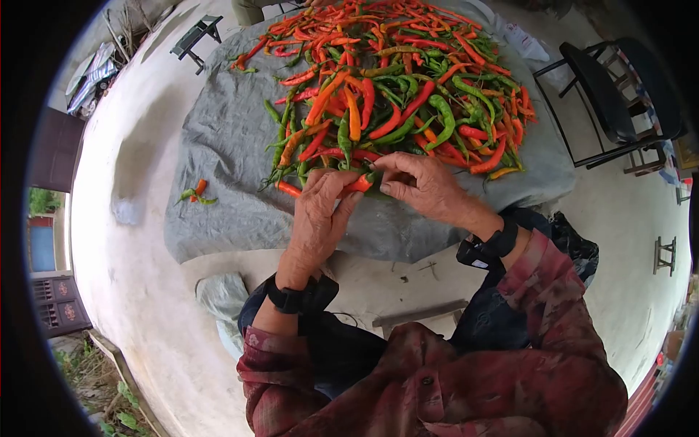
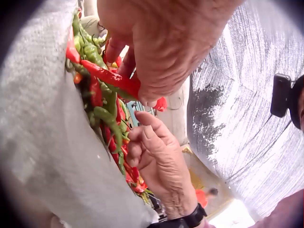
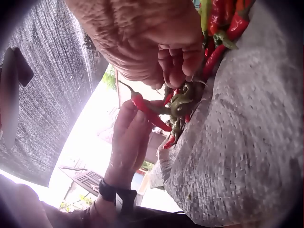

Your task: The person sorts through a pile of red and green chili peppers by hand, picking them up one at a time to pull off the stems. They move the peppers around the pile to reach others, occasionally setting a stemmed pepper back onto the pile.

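Observation:
My left hand pinches a red chili pepper by its body over the near edge of the heap. In the right wrist view, that chili pepper slants across the left fingers, its thin green stem sticking out. My right hand hovers close to the stem end with fingers loosely bent. Seen from the left wrist, the right hand has nothing in its fingers and is apart from the pepper. Beyond both hands lies a heap of red, orange and green chili peppers.
A grey woven sheet lies under the heap. On its left side sit a few separate peppers. A small stool stands at the far left, a black chair to the right. Someone's leg shows at the far edge.

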### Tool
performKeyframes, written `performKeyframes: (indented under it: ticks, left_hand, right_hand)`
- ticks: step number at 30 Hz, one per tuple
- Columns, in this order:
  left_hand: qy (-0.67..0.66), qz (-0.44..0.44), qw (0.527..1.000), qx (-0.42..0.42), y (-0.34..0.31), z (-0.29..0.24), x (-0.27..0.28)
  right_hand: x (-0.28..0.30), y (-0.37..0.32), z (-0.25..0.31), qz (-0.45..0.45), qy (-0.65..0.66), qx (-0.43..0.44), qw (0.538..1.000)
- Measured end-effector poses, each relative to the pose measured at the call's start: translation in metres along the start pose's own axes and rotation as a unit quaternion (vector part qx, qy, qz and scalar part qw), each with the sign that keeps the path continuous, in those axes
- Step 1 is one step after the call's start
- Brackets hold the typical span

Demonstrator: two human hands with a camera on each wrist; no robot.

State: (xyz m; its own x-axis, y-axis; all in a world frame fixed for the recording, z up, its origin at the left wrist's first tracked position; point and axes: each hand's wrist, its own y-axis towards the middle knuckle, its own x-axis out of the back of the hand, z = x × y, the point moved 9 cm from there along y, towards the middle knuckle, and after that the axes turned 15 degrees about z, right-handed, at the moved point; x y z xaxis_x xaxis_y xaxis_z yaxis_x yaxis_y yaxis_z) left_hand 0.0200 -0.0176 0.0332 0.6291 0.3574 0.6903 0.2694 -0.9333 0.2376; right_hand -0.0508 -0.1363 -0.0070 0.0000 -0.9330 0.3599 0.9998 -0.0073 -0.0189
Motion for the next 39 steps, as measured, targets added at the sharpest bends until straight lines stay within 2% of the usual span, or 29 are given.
performKeyframes:
  ticks: [1,2,4,7,8,9,10,12,13,16,17,18,20,21,22,23,25,27,28,37,39]
  left_hand:
    - [-0.076,-0.008,0.996,0.039,0.001,0.007,-0.002]
    - [-0.078,-0.009,0.996,0.035,0.003,0.009,-0.005]
    - [0.036,-0.023,0.999,0.014,0.008,0.005,-0.009]
    - [0.097,0.003,0.995,0.021,0.013,0.002,-0.012]
    - [0.097,0.001,0.995,0.018,0.015,0.001,-0.011]
    - [0.163,0.012,0.986,0.023,0.016,-0.001,-0.011]
    - [0.228,0.022,0.973,0.031,0.016,-0.001,-0.012]
    - [0.237,0.033,0.970,0.054,0.013,0.009,-0.009]
    - [0.246,0.045,0.965,0.077,0.013,0.016,-0.009]
    - [0.200,0.054,0.974,0.087,0.013,0.014,-0.002]
    - [0.200,0.055,0.975,0.084,0.014,0.014,-0.002]
    - [0.185,0.046,0.979,0.076,0.014,0.013,0.000]
    - [0.172,0.039,0.982,0.070,0.016,0.009,0.001]
    - [0.128,0.010,0.991,0.035,0.021,-0.003,0.002]
    - [0.084,-0.021,0.996,-0.002,0.025,-0.012,0.004]
    - [0.082,-0.020,0.996,-0.002,0.028,-0.013,0.002]
    - [0.121,0.016,0.988,-0.094,0.031,-0.030,-0.011]
    - [0.135,0.037,0.987,-0.075,0.029,-0.025,-0.018]
    - [0.147,0.058,0.986,-0.059,0.030,-0.022,-0.023]
    - [0.185,0.040,0.979,-0.070,0.025,-0.018,-0.014]
    - [0.176,0.040,0.981,-0.068,0.023,-0.018,-0.017]
  right_hand:
    - [-0.002,0.000,0.003,-0.009,0.036,0.017,0.999]
    - [-0.002,0.000,0.004,-0.018,0.072,0.033,0.997]
    - [-0.002,0.002,0.000,-0.015,0.044,0.026,0.999]
    - [0.008,0.000,0.005,-0.045,0.019,0.040,0.998]
    - [0.013,0.000,0.000,-0.048,0.080,0.017,0.996]
    - [0.017,-0.001,-0.006,-0.049,0.141,-0.006,0.989]
    - [0.023,0.000,-0.006,-0.049,0.138,-0.005,0.989]
    - [0.045,-0.005,-0.011,-0.123,0.344,0.063,0.929]
    - [0.048,-0.006,-0.011,-0.124,0.342,0.065,0.929]
    - [0.045,-0.006,-0.007,-0.059,0.464,0.095,0.879]
    - [0.035,-0.008,-0.009,-0.020,0.426,0.039,0.904]
    - [0.032,-0.010,-0.005,-0.022,0.426,0.040,0.904]
    - [0.010,-0.011,-0.008,0.055,0.248,-0.083,0.964]
    - [0.003,-0.008,-0.013,0.071,0.194,-0.089,0.974]
    - [0.000,-0.008,-0.015,0.071,0.195,-0.089,0.974]
    - [-0.002,-0.008,-0.018,0.068,0.180,-0.095,0.977]
    - [-0.001,-0.009,-0.019,0.066,0.165,-0.102,0.979]
    - [-0.003,-0.009,-0.018,0.111,0.125,-0.106,0.980]
    - [-0.002,-0.010,-0.017,0.107,0.124,-0.106,0.981]
    - [0.017,-0.024,-0.013,0.111,0.006,-0.072,0.991]
    - [0.027,-0.026,-0.004,0.102,-0.093,-0.043,0.989]
